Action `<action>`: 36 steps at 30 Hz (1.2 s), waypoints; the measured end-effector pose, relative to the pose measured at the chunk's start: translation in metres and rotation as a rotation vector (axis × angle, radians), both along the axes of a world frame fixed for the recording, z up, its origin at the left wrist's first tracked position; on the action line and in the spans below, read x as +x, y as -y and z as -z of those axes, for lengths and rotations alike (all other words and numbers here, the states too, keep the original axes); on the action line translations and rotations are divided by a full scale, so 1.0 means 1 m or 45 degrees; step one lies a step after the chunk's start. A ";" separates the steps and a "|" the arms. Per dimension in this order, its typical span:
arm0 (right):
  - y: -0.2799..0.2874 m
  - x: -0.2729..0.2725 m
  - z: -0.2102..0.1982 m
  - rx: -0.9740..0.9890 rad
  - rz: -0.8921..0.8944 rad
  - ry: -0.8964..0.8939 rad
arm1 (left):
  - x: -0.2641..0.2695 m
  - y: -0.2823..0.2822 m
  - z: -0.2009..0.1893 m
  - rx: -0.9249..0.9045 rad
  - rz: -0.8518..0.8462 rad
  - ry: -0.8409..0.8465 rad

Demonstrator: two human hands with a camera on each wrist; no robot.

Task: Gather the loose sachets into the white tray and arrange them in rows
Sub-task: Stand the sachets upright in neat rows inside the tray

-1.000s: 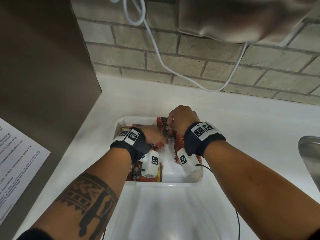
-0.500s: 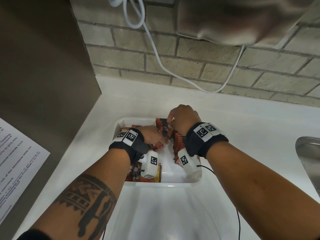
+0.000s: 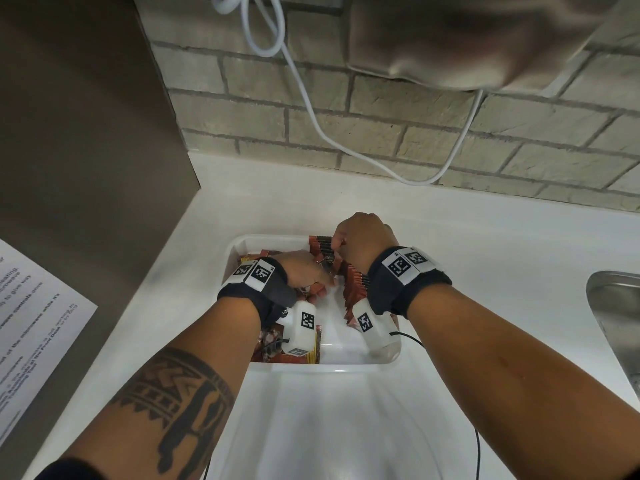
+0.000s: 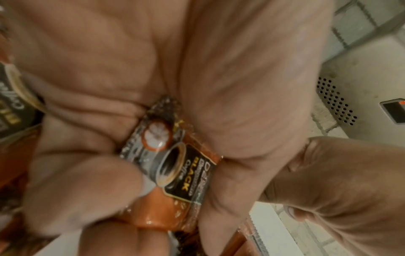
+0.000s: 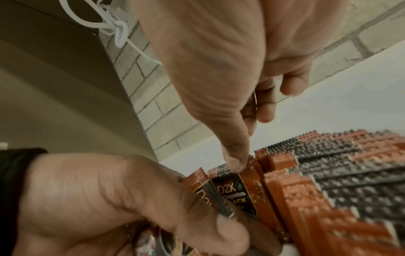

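Note:
A white tray (image 3: pixel 239 252) sits on the counter with orange-and-black coffee sachets (image 3: pixel 355 284) standing on edge in a row along its right side. More sachets (image 3: pixel 311 351) lie flat at its near left. My left hand (image 3: pixel 306 271) grips a sachet (image 4: pixel 179 166) in curled fingers, right beside the row's (image 5: pixel 328 181) left end. My right hand (image 3: pixel 360 240) hovers over the far end of the row. Its thumb (image 5: pixel 234 161) presses on the top edge of one upright sachet (image 5: pixel 237 188), and the other fingers are curled on nothing.
A brick wall (image 3: pixel 381 133) with a hanging white cable (image 3: pixel 311 109) backs the counter. A brown panel (image 3: pixel 86 133) with a printed sheet (image 3: pixel 34 323) stands on the left. A steel sink (image 3: pixel 620 323) lies on the right, and a white basin-like shape (image 3: pixel 329 427) in front of the tray.
Both hands stay at the same spot in the tray; the left hand has edged slightly toward the row. The camera view shifted a little.

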State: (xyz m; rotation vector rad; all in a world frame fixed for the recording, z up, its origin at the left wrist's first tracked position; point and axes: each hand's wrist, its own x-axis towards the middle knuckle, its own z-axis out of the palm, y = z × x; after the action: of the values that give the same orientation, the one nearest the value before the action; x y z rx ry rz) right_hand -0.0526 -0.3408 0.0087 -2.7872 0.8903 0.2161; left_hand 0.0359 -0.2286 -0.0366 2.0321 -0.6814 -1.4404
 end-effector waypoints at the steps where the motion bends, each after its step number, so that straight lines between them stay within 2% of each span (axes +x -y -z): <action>1: 0.000 0.000 0.000 0.003 0.001 -0.002 | 0.000 0.000 0.000 -0.002 0.005 0.003; 15: 0.001 0.000 -0.004 0.018 0.019 0.027 | 0.001 0.000 -0.002 0.004 -0.017 -0.010; 21: -0.001 -0.008 -0.011 0.071 -0.003 0.126 | 0.003 -0.004 -0.002 -0.024 0.032 0.053; 36: -0.007 0.001 -0.005 -0.020 0.019 -0.037 | -0.002 -0.008 -0.013 -0.042 -0.084 -0.025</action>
State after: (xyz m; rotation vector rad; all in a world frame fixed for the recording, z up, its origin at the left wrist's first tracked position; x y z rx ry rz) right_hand -0.0518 -0.3338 0.0139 -2.7977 0.9234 0.2491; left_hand 0.0336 -0.2203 -0.0235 1.9945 -0.6204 -1.4006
